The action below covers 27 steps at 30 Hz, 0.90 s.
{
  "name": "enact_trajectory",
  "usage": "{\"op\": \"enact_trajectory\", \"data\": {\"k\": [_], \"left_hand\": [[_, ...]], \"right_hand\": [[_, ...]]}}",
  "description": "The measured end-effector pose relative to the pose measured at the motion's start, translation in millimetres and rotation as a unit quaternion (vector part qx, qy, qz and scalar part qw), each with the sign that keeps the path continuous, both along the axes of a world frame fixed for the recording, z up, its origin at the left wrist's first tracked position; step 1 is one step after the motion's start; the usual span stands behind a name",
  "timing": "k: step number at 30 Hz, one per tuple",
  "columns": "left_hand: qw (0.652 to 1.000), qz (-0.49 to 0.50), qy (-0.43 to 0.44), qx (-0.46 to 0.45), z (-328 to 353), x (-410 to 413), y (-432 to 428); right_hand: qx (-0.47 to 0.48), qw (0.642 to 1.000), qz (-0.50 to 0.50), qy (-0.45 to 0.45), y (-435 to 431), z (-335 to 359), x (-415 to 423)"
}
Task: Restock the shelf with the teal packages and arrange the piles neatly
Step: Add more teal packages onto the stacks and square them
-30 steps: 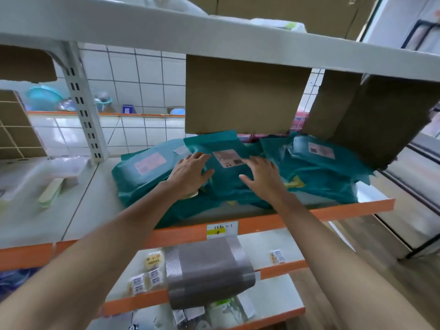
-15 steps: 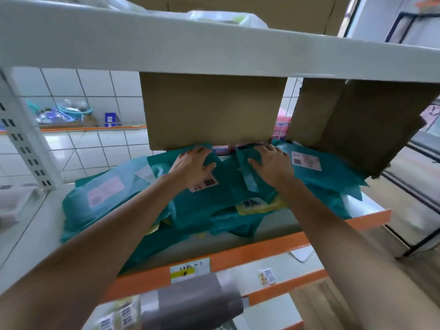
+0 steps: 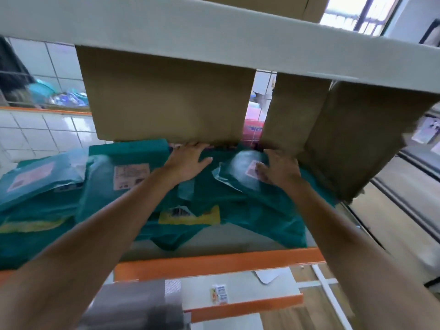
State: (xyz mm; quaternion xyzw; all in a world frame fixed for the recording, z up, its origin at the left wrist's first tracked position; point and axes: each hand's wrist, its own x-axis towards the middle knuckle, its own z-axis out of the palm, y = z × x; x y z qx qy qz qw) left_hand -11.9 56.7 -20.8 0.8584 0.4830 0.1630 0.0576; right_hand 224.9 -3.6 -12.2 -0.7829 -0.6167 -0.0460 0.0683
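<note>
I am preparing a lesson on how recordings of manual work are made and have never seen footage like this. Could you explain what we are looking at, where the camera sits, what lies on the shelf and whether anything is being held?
There is no machine here: a person works with bare hands, filmed by a wide-angle camera worn on the head, looking forward and down. The left hand and right hand lie flat on a loose pile of teal packages on a shelf with an orange front edge. Nothing is gripped; both hands press or push with open palms. Behind the pile stand cardboard boxes. A lower shelf holds a grey bundle, which is blurred.
</note>
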Motion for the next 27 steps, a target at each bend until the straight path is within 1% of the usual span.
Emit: {"op": "enact_trajectory", "data": {"k": [5, 11, 14, 18, 20, 23, 24, 27], "left_hand": [[0.999, 0.02, 0.031, 0.007, -6.0, 20.4, -4.5], [0.999, 0.03, 0.035, -0.022, -3.3, 23.4, -6.8], [0.998, 0.042, 0.029, -0.032, -4.6, 19.9, -4.5], [0.998, 0.03, 0.048, -0.037, -1.8, 23.5, 0.1], [0.996, 0.027, 0.068, -0.047, 0.0, 28.6, 3.5], [0.992, 0.035, 0.118, -0.012, 2.3, 38.2, 8.6], [0.992, 0.029, 0.119, -0.013, 3.8, 41.1, 9.8], [0.993, -0.007, 0.085, -0.087, 7.8, 49.9, 16.1]], "right_hand": [[-0.023, 0.989, 0.02, 0.144, 3.7, -0.7, 31.5], [-0.042, 0.973, 0.019, 0.225, 10.0, 6.3, 52.0], [-0.036, 0.967, 0.019, 0.251, 10.7, 7.1, 59.2], [-0.045, 0.958, 0.042, 0.28, 6.7, 12.8, 63.9], [-0.047, 0.956, 0.044, 0.285, 5.2, 13.5, 68.2], [-0.048, 0.956, 0.044, 0.288, 3.7, 14.2, 77.9], [-0.047, 0.954, 0.045, 0.294, 2.8, 15.6, 81.5], [-0.052, 0.947, 0.05, 0.312, -0.9, 20.9, 91.6]]}}
